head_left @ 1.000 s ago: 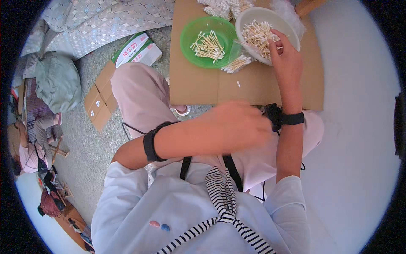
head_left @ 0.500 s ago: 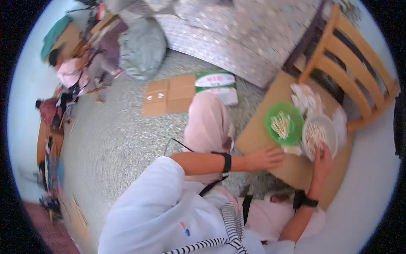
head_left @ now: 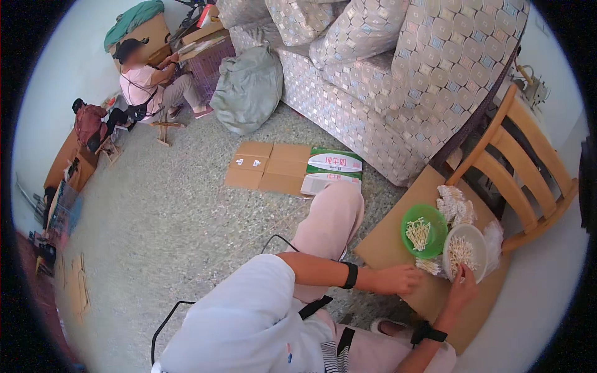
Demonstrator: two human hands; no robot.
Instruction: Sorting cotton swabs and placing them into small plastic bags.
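Note:
My right hand (head_left: 461,290) reaches over the near rim of a white bowl (head_left: 482,252) full of cotton swabs (head_left: 461,253). Its fingertips are pinched on swabs at the bowl's edge. To the left, my left hand (head_left: 398,280) hangs beside the cardboard's near-left edge with its fingers curled in. Whatever it holds, if anything, is hidden. A green bowl (head_left: 429,211) touching the white one contains a looser bunch of cotton swabs (head_left: 418,234). Just below the green bowl lies a small pack of swabs (head_left: 428,266), close to my left fingertips.
Both bowls stand on a cardboard sheet (head_left: 388,230) before a wooden chair (head_left: 525,180). Clear plastic bags (head_left: 457,204) lie behind them. A flattened carton (head_left: 286,168) is on the floor. Beyond are a covered pile (head_left: 373,93), a grey-green sack (head_left: 249,90) and two seated people (head_left: 140,87).
The view has tilted up and steadied, so the room sits differently in it. My left fingers, stretched out before, are now curled. My right hand stays at the white bowl.

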